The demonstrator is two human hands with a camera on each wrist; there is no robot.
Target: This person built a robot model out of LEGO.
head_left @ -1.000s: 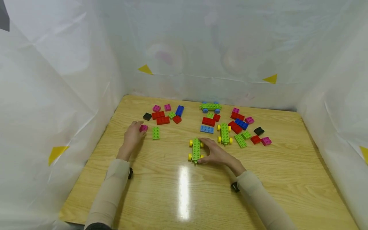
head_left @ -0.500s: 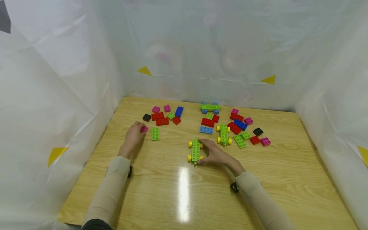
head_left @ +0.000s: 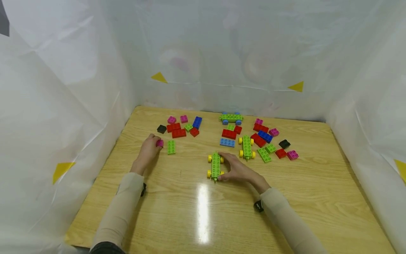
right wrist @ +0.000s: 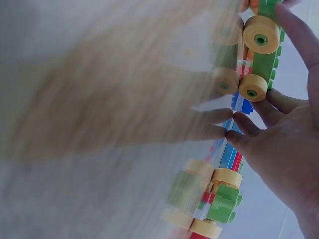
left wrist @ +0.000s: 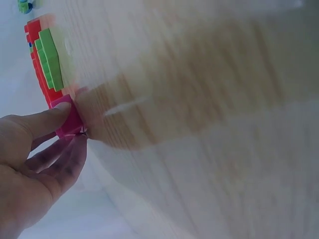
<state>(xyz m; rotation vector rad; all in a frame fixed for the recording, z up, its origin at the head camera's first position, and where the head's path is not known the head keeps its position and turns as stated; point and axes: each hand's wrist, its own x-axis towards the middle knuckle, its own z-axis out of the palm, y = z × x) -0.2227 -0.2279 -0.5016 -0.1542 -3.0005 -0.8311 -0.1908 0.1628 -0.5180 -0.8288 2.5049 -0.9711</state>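
Note:
In the head view my left hand [head_left: 147, 150] pinches a small pink toy brick [head_left: 160, 143] on the left part of the table. The left wrist view shows the thumb on one side of it and fingertips at its lower end. Right beside it lies a flat green brick [head_left: 171, 147]. My right hand [head_left: 238, 169] holds a green car base [head_left: 216, 166] with yellow wheels, thumb at its near end and fingers at its far end. The base stands on its wheels on the wooden table. A second yellow-wheeled green base [head_left: 247, 147] stands just behind that hand.
Red, pink, green, blue and black bricks lie at the back left around a red brick [head_left: 179, 133]. Another group surrounds a dark blue brick [head_left: 265, 136] at the right. A blue-wheeled green base [head_left: 231, 118] stands by the back edge. White sheeting [head_left: 222, 53] encloses the table [head_left: 177, 211].
The pink brick in my left fingers has shifted slightly right and nearer, toward the flat green brick. My right hand and its car base stay in place.

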